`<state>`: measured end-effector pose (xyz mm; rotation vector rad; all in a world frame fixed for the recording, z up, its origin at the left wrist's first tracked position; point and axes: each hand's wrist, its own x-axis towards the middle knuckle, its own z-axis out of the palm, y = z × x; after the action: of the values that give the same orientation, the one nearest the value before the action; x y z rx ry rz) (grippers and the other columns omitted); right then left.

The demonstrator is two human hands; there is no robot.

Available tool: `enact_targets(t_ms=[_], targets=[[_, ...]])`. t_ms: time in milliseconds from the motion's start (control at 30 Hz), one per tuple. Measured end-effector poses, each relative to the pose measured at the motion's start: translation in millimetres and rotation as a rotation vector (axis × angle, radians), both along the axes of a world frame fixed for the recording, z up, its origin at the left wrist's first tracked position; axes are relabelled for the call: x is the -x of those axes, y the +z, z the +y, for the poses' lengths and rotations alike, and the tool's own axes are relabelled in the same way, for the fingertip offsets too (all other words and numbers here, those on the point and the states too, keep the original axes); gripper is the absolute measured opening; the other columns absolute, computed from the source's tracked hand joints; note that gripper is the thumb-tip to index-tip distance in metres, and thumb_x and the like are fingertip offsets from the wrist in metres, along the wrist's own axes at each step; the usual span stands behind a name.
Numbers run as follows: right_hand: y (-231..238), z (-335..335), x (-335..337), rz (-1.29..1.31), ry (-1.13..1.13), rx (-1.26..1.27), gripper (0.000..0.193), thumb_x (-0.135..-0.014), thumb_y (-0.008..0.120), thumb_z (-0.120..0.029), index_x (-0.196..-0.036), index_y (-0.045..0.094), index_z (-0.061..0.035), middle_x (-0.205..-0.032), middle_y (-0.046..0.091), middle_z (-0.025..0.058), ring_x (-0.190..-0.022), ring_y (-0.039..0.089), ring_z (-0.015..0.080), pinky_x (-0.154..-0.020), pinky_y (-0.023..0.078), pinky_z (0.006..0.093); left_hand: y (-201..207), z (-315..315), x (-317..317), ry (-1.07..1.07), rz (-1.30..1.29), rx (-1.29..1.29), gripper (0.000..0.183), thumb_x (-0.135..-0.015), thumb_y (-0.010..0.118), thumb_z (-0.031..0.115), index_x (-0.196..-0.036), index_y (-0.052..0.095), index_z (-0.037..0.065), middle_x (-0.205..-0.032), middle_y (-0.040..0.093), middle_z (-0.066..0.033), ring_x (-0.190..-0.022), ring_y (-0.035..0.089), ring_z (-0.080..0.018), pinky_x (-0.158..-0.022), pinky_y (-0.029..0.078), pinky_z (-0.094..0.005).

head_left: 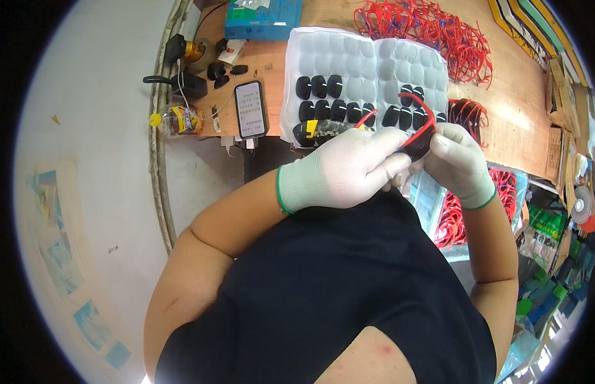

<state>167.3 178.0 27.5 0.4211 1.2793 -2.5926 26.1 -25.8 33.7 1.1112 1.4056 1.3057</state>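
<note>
A pair of red-framed glasses with a dark lens is held between my two gloved hands, just in front of a pale dimpled tray. My left hand, in a white glove with a green cuff, closes its thumb and fingers on one side of them. The other side is gripped by my right hand, gloved alike. Several black lenses lie in rows in the tray's hollows. A yellow-and-black object rests along the tray's near edge, partly hidden behind the left glove.
A tangled heap of red frames covers the back right of the wooden table. More red frames lie below my right hand. To the left are a phone, a yellow-capped bottle and a blue box. Cardboard stands at right.
</note>
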Motion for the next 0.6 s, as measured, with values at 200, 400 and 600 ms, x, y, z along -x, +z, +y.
enact_targets(t_ms=[200,400,600], targets=[[-49.4,-52.5,-11.0,0.041,-0.27,0.104,0.035,-0.103,0.059,-0.025,-0.115,0.065,0.0069,-0.1,0.072,0.0157,-0.085,0.067,0.0213,-0.081,0.054,0.0362,-21.8,-17.6,4.5,0.02,0.264,-0.052,0.013,-0.104,0.052,0.014,-0.098,0.057,0.003,-0.074,0.067,-0.0101,-0.066,0.07,-0.0252,-0.063,0.054,-0.0347],[-42.8,-97.0,-1.7,-0.047,-0.44,0.11,0.03,-0.103,0.058,-0.023,-0.105,0.065,0.0055,-0.089,0.069,0.0125,-0.078,0.062,0.019,-0.077,0.05,0.035,-32.7,-39.0,14.1,0.037,0.22,0.029,0.015,-0.104,0.054,0.015,-0.097,0.059,0.002,-0.069,0.066,-0.0067,-0.059,0.067,-0.0167,-0.058,0.052,-0.0306],[-26.9,-108.8,8.6,-0.058,-0.41,-0.219,0.016,-0.099,0.062,-0.011,-0.103,0.067,0.0036,-0.089,0.069,0.0066,-0.081,0.062,0.0127,-0.081,0.05,0.0293,-14.9,-48.3,33.2,0.036,-0.128,0.202,0.017,-0.105,0.054,0.015,-0.111,0.062,0.001,-0.075,0.068,-0.0054,-0.063,0.066,-0.0114,-0.059,0.052,-0.0263]])
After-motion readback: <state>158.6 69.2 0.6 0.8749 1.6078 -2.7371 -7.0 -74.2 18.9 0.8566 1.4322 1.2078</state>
